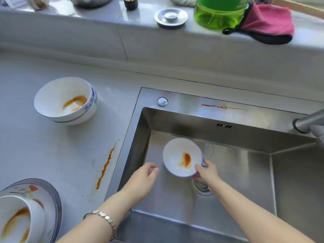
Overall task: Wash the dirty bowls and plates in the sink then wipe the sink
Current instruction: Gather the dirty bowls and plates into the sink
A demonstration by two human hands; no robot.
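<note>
One small white ceramic bowl with a blue rim and an orange sauce smear (pixel 182 157) is held low inside the stainless steel sink (pixel 236 172), just above the round metal drain strainer (pixel 199 188), its mouth tipped toward the person. The right hand (pixel 206 170) grips its right edge with the thumb on the rim, while the left hand (pixel 143 179) waits loose and empty just beside its left edge, not touching. Being round, the bowl has no long axis; the grey metal tap (pixel 308 122) is well to the right, so I judge the right hand must carry the bowl that way.
</note>
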